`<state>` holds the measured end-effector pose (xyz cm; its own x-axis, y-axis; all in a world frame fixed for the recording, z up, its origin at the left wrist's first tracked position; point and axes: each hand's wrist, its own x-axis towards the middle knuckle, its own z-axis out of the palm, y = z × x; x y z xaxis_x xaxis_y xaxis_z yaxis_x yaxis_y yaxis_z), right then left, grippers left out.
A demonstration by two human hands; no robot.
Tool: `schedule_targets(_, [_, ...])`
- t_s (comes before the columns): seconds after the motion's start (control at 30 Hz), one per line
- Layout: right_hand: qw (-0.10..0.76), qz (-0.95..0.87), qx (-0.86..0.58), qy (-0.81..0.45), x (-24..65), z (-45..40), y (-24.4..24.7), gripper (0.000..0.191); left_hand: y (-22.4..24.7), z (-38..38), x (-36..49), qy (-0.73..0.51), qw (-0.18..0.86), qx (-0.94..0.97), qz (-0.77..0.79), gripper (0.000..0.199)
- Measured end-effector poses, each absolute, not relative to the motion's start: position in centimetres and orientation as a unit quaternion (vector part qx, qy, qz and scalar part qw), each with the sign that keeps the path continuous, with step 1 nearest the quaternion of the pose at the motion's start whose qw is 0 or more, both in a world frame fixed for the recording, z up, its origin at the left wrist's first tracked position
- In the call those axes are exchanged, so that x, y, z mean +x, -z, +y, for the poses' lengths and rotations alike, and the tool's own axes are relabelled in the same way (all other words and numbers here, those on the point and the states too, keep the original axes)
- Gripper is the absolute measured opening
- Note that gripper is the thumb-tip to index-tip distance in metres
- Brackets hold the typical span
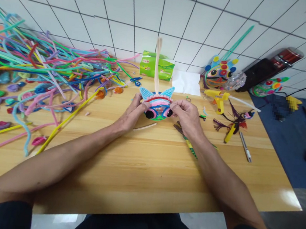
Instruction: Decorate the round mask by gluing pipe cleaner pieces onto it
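Blue, pink and red on a round fuzzy face ornament with pointed light-blue ears and black bulging eyes (159, 106), held over the pale wooden table (133, 181) on the near side of the bright green printed box (147, 66); gripped at its left edge by the left hand (133, 115), pinched at its right edge between thumb and fingers of the right hand (188, 117); above it, a long flat beige strap (157, 64) rising across the front of the box; nearer than the box, a short thin beige strip (145, 127) by the left hand and a tool with green-and-yellow handles (191, 148) near the right wrist; right of the box, a white paper sheet (186, 82), a yellow plastic glue gun (218, 99) and a silver pen (245, 147); left of the box, a heap of multicoloured fuzzy stems (64, 68).
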<state>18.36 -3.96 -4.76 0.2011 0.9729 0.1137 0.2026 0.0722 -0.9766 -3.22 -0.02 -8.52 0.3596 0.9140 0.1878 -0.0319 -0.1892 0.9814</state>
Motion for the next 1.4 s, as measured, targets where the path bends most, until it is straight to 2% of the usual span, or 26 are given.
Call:
schedule_targets(0.2, [0.512, -0.52, -0.576, -0.369, 18.2, -4.0, 4.9, 0.016, 7.6, -0.5, -2.2, -0.442, 0.574, 0.593, 0.351, 0.065])
schedule_targets(0.47, [0.514, -0.545, -0.555, -0.36, 17.8, -4.7, 3.8, 0.014, 7.8, -0.2, -2.2, -0.441, 0.558, 0.595, 0.373, 0.057])
schedule_targets(0.83, [0.526, -0.552, -0.54, -0.356, 17.4, -4.9, 3.7, 0.015, 7.9, -0.5, -2.1, -0.444, 0.549, 0.603, 0.371, 0.055])
schedule_targets(1.13, [0.536, -0.552, -0.552, -0.321, 17.1, -4.5, 4.3, 0.018, 8.0, -0.8, -2.0, -0.436, 0.57, 0.602, 0.351, 0.068])
schedule_targets(1.3, [0.545, -0.553, -0.543, -0.32, 17.2, -4.6, 4.2, 0.016, 8.6, -1.2, -2.3, -0.417, 0.516, 0.651, 0.369, 0.082])
schedule_targets(1.4, [0.553, -0.556, -0.525, -0.332, 17.1, -4.8, 3.9, 0.017, 9.0, -1.1, -2.1, -0.414, 0.479, 0.674, 0.38, 0.076])
